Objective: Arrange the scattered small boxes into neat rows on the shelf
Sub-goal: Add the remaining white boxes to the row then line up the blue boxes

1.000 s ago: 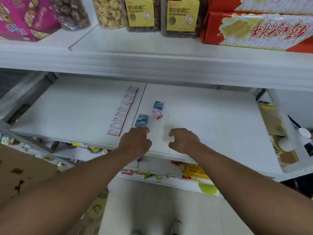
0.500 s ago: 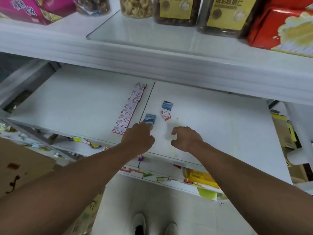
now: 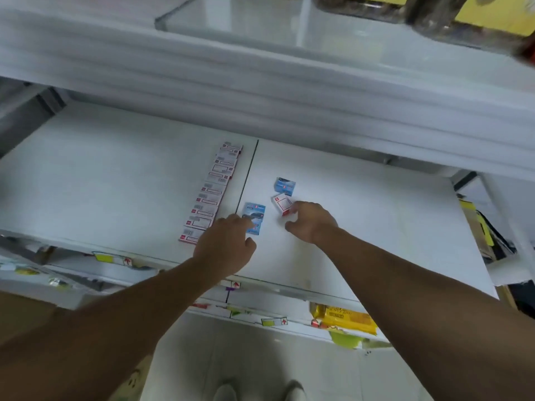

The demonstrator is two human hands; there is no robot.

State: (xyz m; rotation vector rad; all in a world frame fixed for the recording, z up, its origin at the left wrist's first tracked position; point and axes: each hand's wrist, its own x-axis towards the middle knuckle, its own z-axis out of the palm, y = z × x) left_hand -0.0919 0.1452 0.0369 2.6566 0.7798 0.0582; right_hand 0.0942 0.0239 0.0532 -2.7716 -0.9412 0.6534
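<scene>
White shelf (image 3: 376, 227), middle tier, two panels parted by a dark seam; left panel, along the seam: one row of red-and-white boxes (image 3: 212, 195), laid flat and overlapping end to end, running from the back toward the front edge, fairly straight, roughly ten boxes though blur forbids a sure count; this portion judged done. Right panel, near the seam: three boxes loose and out of line; blue box, near (image 3: 254, 217), lying flat just right of the seam, its lower left corner under the fingertips of the left hand (image 3: 228, 244); blue box, far (image 3: 285, 186), standing apart behind the others, untouched; red-and-white box, loose (image 3: 281, 204), tilted, just in front of the far blue box. Left hand: palm down, fingers loosely curled, resting on or pressing the near blue box, no closed grasp evident. Right hand (image 3: 311, 224): half open, thumb and fingers spread in a pinch shape, fingertips touching the loose red-and-white box at its right edge; whether it has hold cannot be told. Outstanding, by judgement: the loose red-and-white box to join its row; the two blue boxes to form a second row; task well begun, not complete.
</scene>
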